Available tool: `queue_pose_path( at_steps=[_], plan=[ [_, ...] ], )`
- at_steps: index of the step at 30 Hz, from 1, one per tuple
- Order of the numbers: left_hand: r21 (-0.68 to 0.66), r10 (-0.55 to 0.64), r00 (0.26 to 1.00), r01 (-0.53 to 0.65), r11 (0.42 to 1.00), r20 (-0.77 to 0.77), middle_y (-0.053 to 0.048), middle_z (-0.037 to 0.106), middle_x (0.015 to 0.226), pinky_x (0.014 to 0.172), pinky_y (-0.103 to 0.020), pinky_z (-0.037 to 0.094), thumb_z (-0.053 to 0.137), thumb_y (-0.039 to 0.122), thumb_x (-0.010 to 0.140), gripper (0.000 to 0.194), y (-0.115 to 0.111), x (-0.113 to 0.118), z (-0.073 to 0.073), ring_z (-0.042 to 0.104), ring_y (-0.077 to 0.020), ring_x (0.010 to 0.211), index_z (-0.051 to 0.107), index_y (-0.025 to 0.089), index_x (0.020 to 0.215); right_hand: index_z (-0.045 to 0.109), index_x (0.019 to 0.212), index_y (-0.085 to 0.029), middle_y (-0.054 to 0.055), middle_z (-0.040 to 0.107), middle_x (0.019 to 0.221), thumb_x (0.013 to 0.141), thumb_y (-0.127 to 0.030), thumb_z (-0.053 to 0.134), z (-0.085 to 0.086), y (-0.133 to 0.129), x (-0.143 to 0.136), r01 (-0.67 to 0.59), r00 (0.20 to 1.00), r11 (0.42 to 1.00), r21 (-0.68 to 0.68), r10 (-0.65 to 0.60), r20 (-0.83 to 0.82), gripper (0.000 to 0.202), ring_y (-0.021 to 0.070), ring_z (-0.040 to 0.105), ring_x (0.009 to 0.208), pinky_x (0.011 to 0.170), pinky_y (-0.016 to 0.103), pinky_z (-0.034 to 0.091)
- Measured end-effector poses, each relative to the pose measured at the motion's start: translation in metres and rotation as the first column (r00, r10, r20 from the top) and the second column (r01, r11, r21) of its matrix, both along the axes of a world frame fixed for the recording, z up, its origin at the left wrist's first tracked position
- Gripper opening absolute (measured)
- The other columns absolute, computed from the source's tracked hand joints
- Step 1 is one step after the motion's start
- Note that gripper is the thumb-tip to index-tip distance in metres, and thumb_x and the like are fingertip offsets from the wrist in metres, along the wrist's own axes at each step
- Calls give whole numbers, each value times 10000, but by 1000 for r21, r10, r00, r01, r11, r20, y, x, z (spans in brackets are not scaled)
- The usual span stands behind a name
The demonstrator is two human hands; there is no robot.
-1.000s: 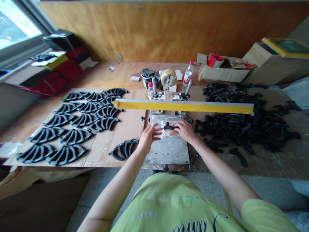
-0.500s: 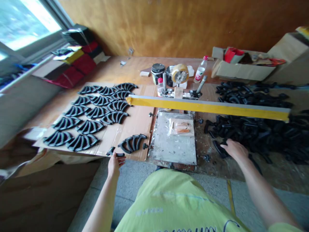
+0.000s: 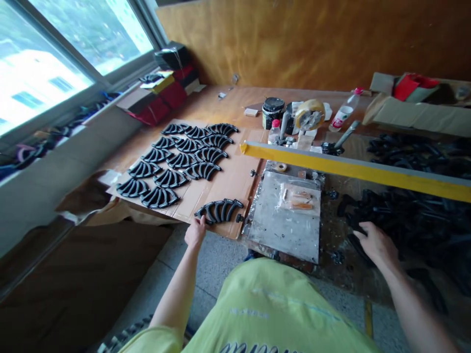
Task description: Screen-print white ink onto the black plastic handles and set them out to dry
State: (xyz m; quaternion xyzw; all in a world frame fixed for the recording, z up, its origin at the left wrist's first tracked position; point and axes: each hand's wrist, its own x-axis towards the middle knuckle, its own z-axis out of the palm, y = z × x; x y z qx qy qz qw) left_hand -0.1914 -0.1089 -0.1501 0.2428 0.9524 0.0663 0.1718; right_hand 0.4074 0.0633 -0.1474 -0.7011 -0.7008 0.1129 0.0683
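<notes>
At the near edge of the cardboard, my left hand [image 3: 195, 231] pinches the left end of a glossy black curved piece [image 3: 201, 212], shaped like a handle. It lies against a short fan of similar black curved pieces [image 3: 222, 211]. Over on the right, my right hand [image 3: 379, 245] has its fingers closed around a black curved piece [image 3: 356, 226] at the near left edge of a large dark heap [image 3: 419, 220]. Part of that piece is hidden under the fingers. Several completed-looking rows of black curved pieces [image 3: 171, 159] lie nested on the cardboard sheet [image 3: 235, 157].
A grey metal plate [image 3: 283, 230] carries a small plastic bag [image 3: 300, 201]. Above it runs a yellow-edged bar [image 3: 331, 164], crossing toward the heap. Behind stand a tape roll [image 3: 311, 115], a black-lidded tub [image 3: 273, 113], a bottle [image 3: 344, 112] and a cardboard box [image 3: 408, 115].
The view has turned left. My left hand has brought its black curved piece up against the short fan. My right hand stays at the heap's near edge, now closed on a piece.
</notes>
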Motion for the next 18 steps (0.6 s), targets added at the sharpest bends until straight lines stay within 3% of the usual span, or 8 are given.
queue_pose_path(
  at_steps=[2, 4, 6, 8, 11, 14, 18],
  plan=[
    [126, -25, 988, 44, 991, -150, -184, 640, 1169, 905, -456, 455, 357, 550, 904, 529, -1, 21, -1, 580, -324, 1122, 592, 161, 1174, 622, 1059, -186, 138, 693, 1001, 837, -388, 526, 21, 6, -47, -131, 981, 977, 169, 153, -123, 315, 286, 643, 912, 801, 412, 503],
    [263, -142, 952, 216, 940, -273, -152, 573, 1305, 1007, -425, 399, 429, 527, 893, 517, 2, 49, -6, 503, -294, 1228, 554, 184, 1260, 628, 1031, -193, 117, 686, 1008, 882, -368, 506, 37, 11, -97, -299, 913, 903, 309, 364, -181, 261, 261, 620, 958, 878, 399, 482],
    [298, -232, 909, 341, 891, -345, -140, 546, 1350, 1064, -431, 352, 514, 555, 849, 546, 9, 76, -11, 453, -302, 1279, 574, 197, 1257, 642, 1013, -189, 108, 682, 1010, 908, -321, 489, 46, 17, -139, -423, 845, 831, 362, 506, -174, 228, 251, 601, 979, 911, 393, 463],
    [258, -218, 914, 315, 913, -343, -145, 507, 1397, 1091, -495, 308, 561, 623, 792, 628, 20, 94, -15, 375, -350, 1338, 581, 203, 1259, 658, 1013, -178, 112, 679, 1025, 918, -273, 476, 49, 23, -170, -496, 810, 797, 346, 568, -148, 226, 256, 586, 999, 914, 396, 452],
    [233, -137, 946, 210, 950, -293, -151, 481, 1426, 1081, -567, 290, 533, 676, 779, 695, 34, 101, -16, 311, -403, 1367, 573, 198, 1281, 676, 1031, -168, 122, 673, 1059, 917, -233, 466, 47, 32, -192, -548, 791, 787, 284, 598, -129, 247, 266, 570, 1029, 916, 409, 436],
    [234, -112, 965, 169, 957, -236, -141, 518, 1394, 1077, -558, 300, 474, 628, 841, 592, 41, 93, -11, 364, -390, 1332, 633, 204, 1222, 687, 1046, -167, 121, 676, 1041, 917, -230, 463, 50, 40, -199, -575, 780, 778, 253, 614, -118, 266, 265, 560, 1024, 934, 413, 421],
    [260, -98, 979, 144, 955, -181, -121, 562, 1350, 1066, -537, 327, 435, 508, 904, 446, 42, 80, -6, 439, -347, 1272, 697, 239, 1145, 690, 1092, -164, 136, 657, 1081, 924, -266, 471, 68, 31, -214, -554, 811, 784, 281, 585, -31, 295, 289, 525, 1054, 943, 431, 398]
  ],
)
